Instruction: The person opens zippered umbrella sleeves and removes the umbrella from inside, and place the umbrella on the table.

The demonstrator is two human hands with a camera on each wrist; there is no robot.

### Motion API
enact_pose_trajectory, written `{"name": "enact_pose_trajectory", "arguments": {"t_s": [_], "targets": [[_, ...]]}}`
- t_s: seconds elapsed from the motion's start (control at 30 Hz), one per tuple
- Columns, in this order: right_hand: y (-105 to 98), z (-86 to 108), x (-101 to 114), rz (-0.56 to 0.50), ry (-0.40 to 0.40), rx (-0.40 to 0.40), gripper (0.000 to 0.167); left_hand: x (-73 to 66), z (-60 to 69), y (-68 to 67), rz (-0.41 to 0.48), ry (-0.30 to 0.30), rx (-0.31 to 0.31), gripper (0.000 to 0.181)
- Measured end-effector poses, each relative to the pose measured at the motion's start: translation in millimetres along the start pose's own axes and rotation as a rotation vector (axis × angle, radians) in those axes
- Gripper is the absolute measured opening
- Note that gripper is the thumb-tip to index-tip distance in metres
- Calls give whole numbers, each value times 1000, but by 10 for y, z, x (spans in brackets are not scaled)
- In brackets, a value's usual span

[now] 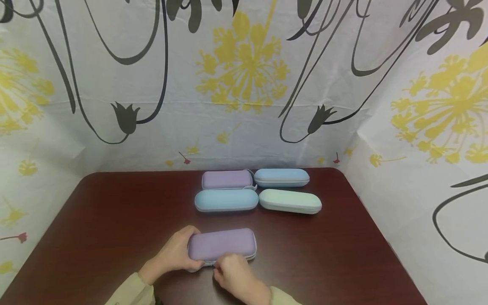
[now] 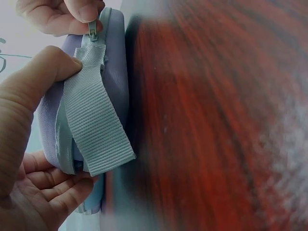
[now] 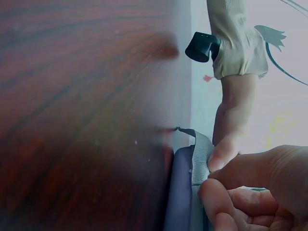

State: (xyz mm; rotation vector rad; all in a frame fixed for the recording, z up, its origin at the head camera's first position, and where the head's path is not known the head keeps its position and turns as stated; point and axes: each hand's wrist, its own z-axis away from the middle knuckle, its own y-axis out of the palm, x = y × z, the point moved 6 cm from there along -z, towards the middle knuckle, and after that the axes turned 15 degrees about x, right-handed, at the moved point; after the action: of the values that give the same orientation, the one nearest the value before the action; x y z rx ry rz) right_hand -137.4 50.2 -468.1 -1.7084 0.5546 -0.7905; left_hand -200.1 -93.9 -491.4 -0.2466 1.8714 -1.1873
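1. Lilac case (image 1: pixel 223 245) lies on bench (image 1: pixel 324 262) right in front of me, its L end in my L hand (image 1: pixel 175 250); long axis approx. L–R, R end angled slightly away.
2. L hand: curled round that end, thumb on near side against grey strap (image 2: pixel 98 120), fingertips round far side.
3. R hand (image 1: pixel 237 275): fingers curled in, pinching zip pull (image 2: pixel 93 30) on near long side, just beside strap.
4. Key relation, I'd judge: seam runs R from pull, approx. parallel w/ long axis; R hand nearer it, L hand steadying.
5. Containers: 4 more beyond: 2nd lilac case (image 1: pixel 226 180) back L, blue case (image 1: pixel 282 176) back R, lt-blue case (image 1: pixel 226 200) front L, mint case (image 1: pixel 289 200) front R. Contents n/v, incl. mine.
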Motion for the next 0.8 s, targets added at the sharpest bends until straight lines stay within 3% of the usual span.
{"name": "enact_pose_trajectory", "arguments": {"t_s": [0.13,0.23,0.37,0.43,0.5,0.6,0.67,0.8], "targets": [[1,-30,-22,-24,-3,34,8,-4,13,-14,-4,-3,7,56],[-57,-26,-113,-92,-35,16,6,-19,26,-30,-6,20,15,58],[-246,47,-412,-155,-69,-151,17,-55,64,-64,-12,108,13,61],[-325,91,-616,-175,-50,-187,31,-61,89,-84,-10,146,10,64],[-351,127,-814,-208,-25,-137,45,-57,108,-109,-6,165,10,65],[-255,181,-1054,-357,-4,63,58,-27,112,-137,39,151,27,65],[-183,232,-1136,-465,-12,144,60,4,95,-147,82,124,50,64],[-114,313,-1175,-578,-31,177,63,104,39,-164,197,50,107,60]]}}
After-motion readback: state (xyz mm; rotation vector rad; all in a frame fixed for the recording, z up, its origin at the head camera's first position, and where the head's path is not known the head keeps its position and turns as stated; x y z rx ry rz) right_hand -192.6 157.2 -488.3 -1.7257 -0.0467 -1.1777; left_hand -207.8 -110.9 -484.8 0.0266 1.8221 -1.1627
